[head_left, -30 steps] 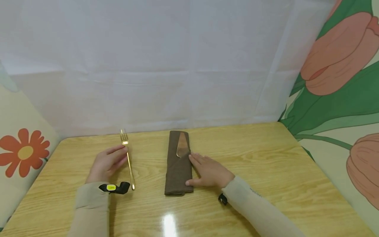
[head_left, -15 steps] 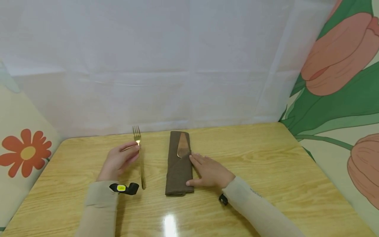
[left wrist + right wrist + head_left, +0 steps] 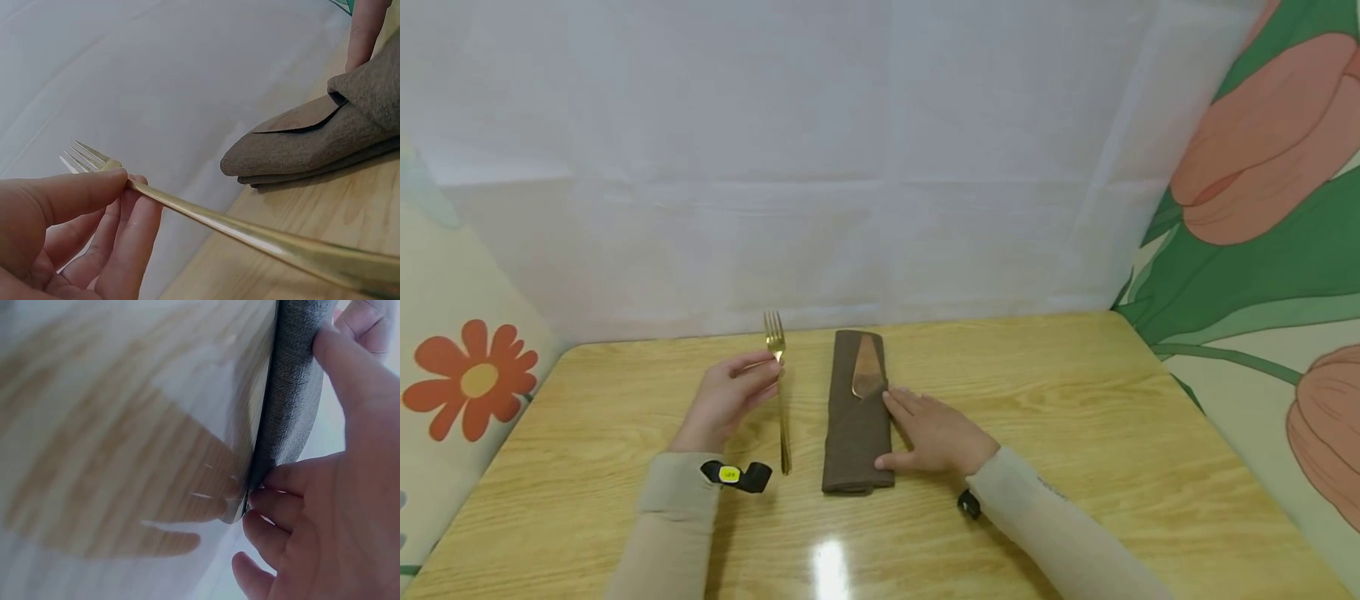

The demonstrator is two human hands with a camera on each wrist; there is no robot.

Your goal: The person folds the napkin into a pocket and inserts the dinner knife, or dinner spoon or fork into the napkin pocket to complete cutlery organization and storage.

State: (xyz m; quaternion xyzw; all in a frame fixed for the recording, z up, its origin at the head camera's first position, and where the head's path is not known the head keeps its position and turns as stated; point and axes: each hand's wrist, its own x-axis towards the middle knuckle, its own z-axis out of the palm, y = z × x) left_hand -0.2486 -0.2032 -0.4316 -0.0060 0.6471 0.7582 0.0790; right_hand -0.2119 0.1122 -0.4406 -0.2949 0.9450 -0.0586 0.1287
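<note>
My left hand (image 3: 730,397) pinches a gold fork (image 3: 782,417) near its neck between thumb and fingers. The tines point away from me, and the handle runs back toward the near side, as the left wrist view shows with the fork (image 3: 237,234) in the air. To its right lies a folded brown napkin (image 3: 857,446) on the table. A flat, shiny, copper-toned piece with a rounded gold edge (image 3: 867,371) shows in the napkin's fold; its lower part is hidden. My right hand (image 3: 942,435) rests along the napkin's right edge, its fingers extended and the thumb touching the cloth.
The light wooden table (image 3: 1037,383) carries both hands' work. Behind its far edge hangs a white cloth (image 3: 880,167). Flower-patterned surfaces (image 3: 1262,208) stand at either side.
My left hand has moved rightward with the fork, closer to the napkin, and the fork now stands nearer to straight up and down in the view. The right hand has stayed on the napkin's edge.
</note>
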